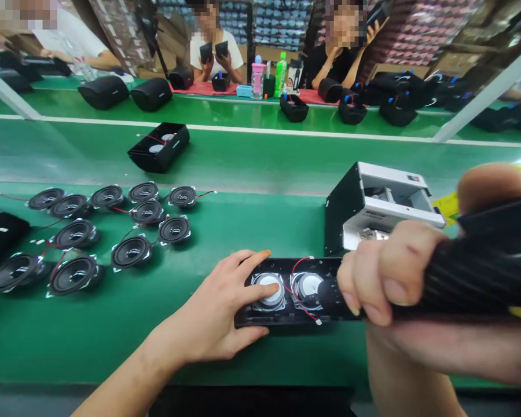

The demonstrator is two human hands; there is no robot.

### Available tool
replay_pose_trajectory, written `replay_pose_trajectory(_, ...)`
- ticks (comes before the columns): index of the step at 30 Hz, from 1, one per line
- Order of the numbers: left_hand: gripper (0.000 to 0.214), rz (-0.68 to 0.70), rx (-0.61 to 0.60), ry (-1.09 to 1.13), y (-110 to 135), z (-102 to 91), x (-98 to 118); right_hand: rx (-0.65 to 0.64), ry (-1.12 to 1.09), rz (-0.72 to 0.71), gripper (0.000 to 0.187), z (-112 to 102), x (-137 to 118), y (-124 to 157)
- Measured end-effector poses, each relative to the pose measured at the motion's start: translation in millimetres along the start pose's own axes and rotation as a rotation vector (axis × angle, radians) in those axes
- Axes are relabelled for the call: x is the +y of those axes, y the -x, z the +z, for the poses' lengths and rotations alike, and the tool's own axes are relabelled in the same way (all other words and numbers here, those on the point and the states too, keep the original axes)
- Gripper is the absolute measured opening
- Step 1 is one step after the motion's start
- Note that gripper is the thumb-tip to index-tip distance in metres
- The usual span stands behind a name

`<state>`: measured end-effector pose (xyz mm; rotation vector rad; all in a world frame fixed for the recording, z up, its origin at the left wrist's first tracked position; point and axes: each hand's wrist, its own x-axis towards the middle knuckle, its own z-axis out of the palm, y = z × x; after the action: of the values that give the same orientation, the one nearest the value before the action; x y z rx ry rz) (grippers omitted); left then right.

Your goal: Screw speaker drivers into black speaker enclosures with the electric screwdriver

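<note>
Left hand (221, 304) gripped the left end of the black housing (278, 318) at lower centre of frame, fingers spread across it, one fingertip on the left of two mounted speakers (310, 284). Right hand (391, 272) was closed around a dark tool (490, 255) at right, its tip hidden. Loose speakers (76, 233) lay at left; black-and-silver machine (345, 202) stood right of centre, another housing (165, 156) upper left.

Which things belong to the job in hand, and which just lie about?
Job: black casing under the left hand; its two mounted speakers; black tool in the right hand; probably loose speakers and boxy machine.

Lying about, seemingly: pink bottle, green bottle, at the back.
</note>
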<state>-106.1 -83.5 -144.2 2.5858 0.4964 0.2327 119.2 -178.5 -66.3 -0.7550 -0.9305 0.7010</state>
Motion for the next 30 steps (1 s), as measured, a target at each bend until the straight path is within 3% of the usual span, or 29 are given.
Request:
replay_pose_trajectory(4,0.056,0.013,0.02,0.007,1,0.5,-1,-0.041,-0.088,-0.001,0.052,5,24,9)
replay_pose_trajectory(9,0.054,0.042,0.057,0.002,0,3.3,-3,-0.07,-0.128,0.037,0.061,-1,44,20)
replay_pose_trajectory(19,0.054,0.04,0.051,0.022,-1,1.9,-3,-0.036,-0.06,0.042,0.061,-1,54,19)
replay_pose_trajectory(30,0.05,0.059,0.06,0.017,-2,1.7,-4,-0.108,-0.058,0.012,0.05,5,59,27)
